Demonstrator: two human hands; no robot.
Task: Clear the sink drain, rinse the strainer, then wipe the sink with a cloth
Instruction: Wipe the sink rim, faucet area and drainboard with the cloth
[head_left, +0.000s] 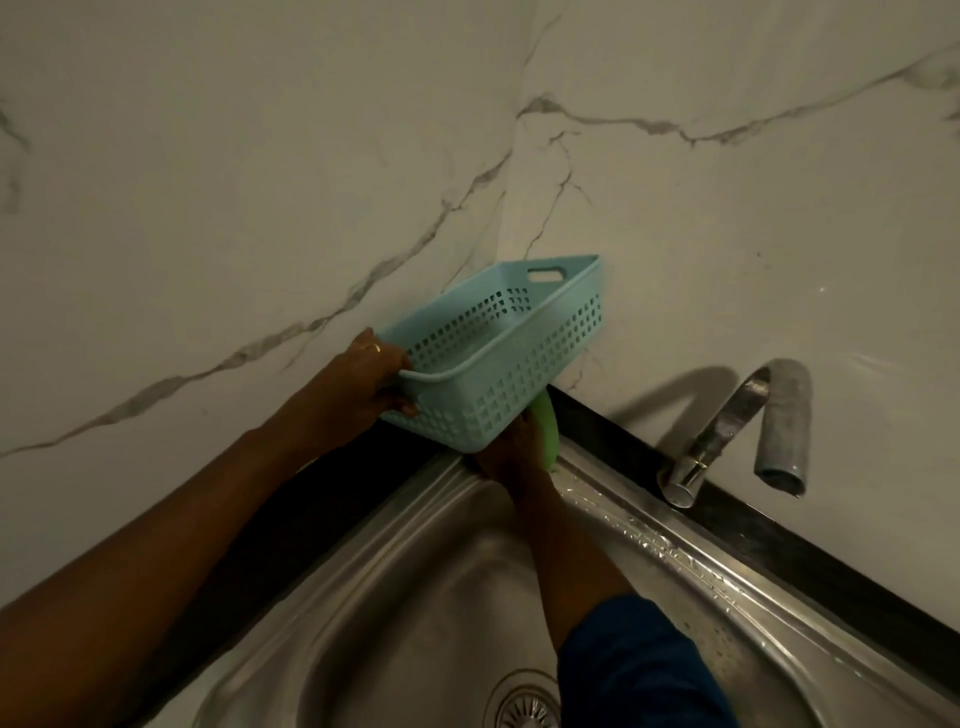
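Below veined white marble walls (260, 182), the left hand (371, 382) grips a tilted pale blue perforated plastic basket (498, 374). Under it the right hand (511, 452) clutches a green cloth (546, 431) at the wet stainless steel sink (649, 525) corner rim, beside the dark counter (779, 540).

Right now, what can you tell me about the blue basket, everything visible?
The blue basket is pale plastic, rectangular, with square-holed walls, a rolled rim and a slot handle at its far end. It looks empty. The left hand grips its near end, holding it tilted above the back corner of the sink, beside the marble wall. A green cloth and the right hand sit just under it; contact is unclear.
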